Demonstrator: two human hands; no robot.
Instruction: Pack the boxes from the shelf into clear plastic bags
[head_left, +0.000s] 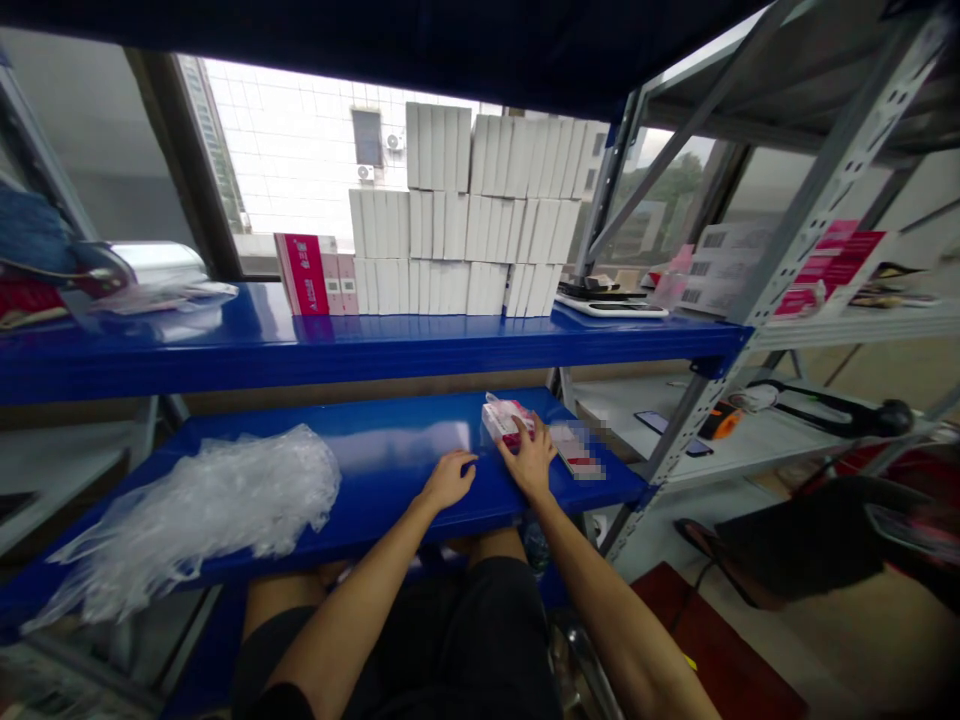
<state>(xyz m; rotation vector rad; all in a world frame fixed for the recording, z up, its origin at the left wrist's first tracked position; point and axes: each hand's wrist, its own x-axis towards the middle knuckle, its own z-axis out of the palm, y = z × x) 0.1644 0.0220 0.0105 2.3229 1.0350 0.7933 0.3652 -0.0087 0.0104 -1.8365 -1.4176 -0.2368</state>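
My right hand (531,460) rests on a small white and pink-red box (496,418) in clear plastic wrap, on the right part of the blue lower shelf (390,430). Its fingers are spread over the box's near right side, touching it. My left hand (448,480) hovers at the shelf's front edge, left of the box. Its fingers bend loosely, with a gap between thumb and forefinger and nothing visible between them. A flat white and red item (581,462), partly pixelated, lies just right of my right hand. A heap of clear plastic bags (225,500) covers the shelf's left part.
On the blue upper shelf (247,350) stand stacked white boxes (465,225) and a red box (304,275). A slotted metal post (694,400) rises at the right. Beyond it, a phone (671,432) and orange tape (724,420) lie on a grey shelf. Another person's leg (795,540) shows at the right.
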